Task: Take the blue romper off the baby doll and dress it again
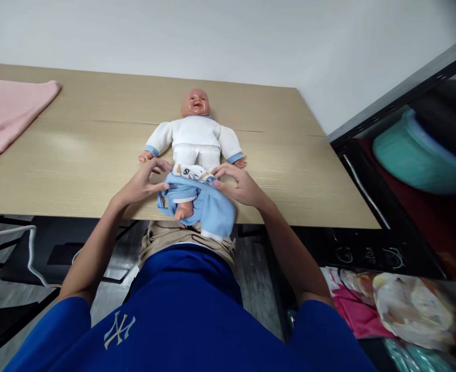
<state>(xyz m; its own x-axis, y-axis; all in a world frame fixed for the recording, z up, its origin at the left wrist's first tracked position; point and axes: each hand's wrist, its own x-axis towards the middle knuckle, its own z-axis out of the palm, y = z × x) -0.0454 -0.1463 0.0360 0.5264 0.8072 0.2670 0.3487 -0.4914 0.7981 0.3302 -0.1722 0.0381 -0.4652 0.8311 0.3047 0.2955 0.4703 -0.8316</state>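
Note:
A baby doll point(197, 132) in a white top with blue cuffs lies on its back, head away from me. Light-blue baby pants point(217, 209) are bunched around its legs, with a white printed waistband point(192, 173) folded at the top. One bare foot point(184, 210) pokes out of the left pant leg; the other foot is hidden. My left hand point(146, 182) is at the left side of the waistband, thumb and curled fingers on the fabric. On the opposite side, my right hand point(240, 185) grips the waistband between thumb and fingers.
The doll lies at the front edge of a wooden table point(289, 155). A pink cloth point(11, 111) is on the left. To the right stands a black shelf unit with a teal basin point(417, 155); bagged items point(413, 307) sit lower down. A dark chair point(53, 253) is below left.

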